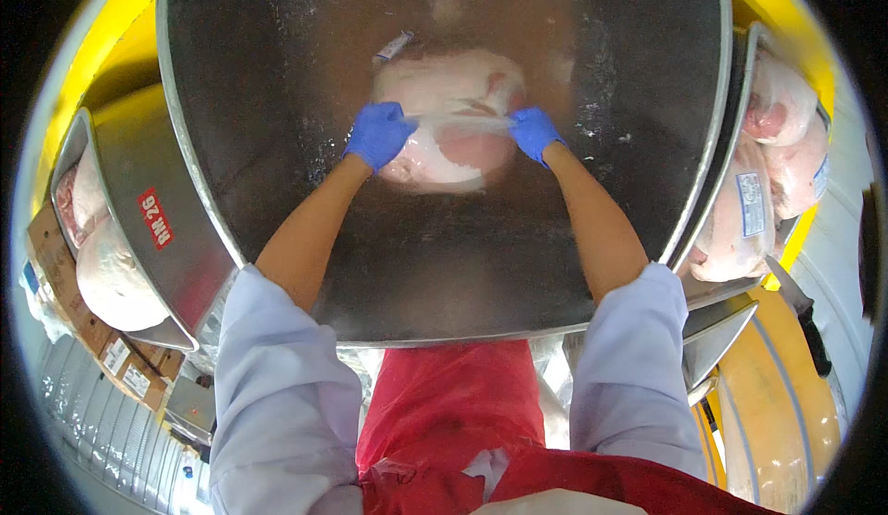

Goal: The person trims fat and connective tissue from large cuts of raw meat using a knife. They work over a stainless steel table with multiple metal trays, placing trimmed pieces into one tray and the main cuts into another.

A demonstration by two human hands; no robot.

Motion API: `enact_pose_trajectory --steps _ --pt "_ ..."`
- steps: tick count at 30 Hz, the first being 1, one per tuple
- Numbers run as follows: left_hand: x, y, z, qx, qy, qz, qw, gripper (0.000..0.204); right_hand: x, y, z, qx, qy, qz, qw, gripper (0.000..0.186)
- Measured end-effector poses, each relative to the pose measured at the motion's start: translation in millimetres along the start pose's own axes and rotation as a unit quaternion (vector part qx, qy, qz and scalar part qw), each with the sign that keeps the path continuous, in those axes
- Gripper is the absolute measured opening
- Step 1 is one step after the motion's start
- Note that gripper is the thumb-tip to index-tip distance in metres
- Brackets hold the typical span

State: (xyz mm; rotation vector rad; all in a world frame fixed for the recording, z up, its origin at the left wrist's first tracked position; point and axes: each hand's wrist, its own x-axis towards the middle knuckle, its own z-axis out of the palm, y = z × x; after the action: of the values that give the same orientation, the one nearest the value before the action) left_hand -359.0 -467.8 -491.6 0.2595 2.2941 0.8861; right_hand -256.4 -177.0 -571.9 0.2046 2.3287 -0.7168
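Note:
A large pale pink piece of meat (453,164) lies on the dark floor of a metal tub (268,80) in front of me. Clear plastic film (462,123) is stretched taut across it, between my hands. In a blue glove, my left hand (379,136) is closed on the film at the meat's left side. My right hand (536,133), gloved in blue too, pinches the film at the right side. A small printed label (395,46) shows just beyond the meat's far left edge.
Wrapped meat pieces (754,210) fill a metal tub at the right; more meat (116,279) sits in another at the left. A black-handled knife (810,335) is at the right, near a yellow surface (777,395). Cardboard boxes (116,349) stand lower left.

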Motion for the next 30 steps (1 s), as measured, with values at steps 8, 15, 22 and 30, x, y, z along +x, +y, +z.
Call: enact_pose_trajectory --steps 8,15,22,30 --pt "-113.2 55.1 -25.2 0.066 -0.032 0.271 0.960 0.028 -149.3 -28.6 -75.1 -0.125 0.053 -0.158 0.978 0.009" --pt "-128.1 44.8 -11.4 0.029 -0.120 0.081 0.989 0.030 -183.2 -44.7 -63.6 -0.104 -0.001 -0.094 0.990 0.013" --pt "-140.7 12.7 49.4 0.096 -0.176 0.112 0.973 0.021 -155.7 18.9 57.9 -0.021 -0.056 0.016 0.998 0.019" --pt "-180.7 93.3 53.2 0.183 -0.186 0.163 0.952 0.024 -166.7 -4.3 53.9 0.007 -0.113 0.019 0.993 0.019"
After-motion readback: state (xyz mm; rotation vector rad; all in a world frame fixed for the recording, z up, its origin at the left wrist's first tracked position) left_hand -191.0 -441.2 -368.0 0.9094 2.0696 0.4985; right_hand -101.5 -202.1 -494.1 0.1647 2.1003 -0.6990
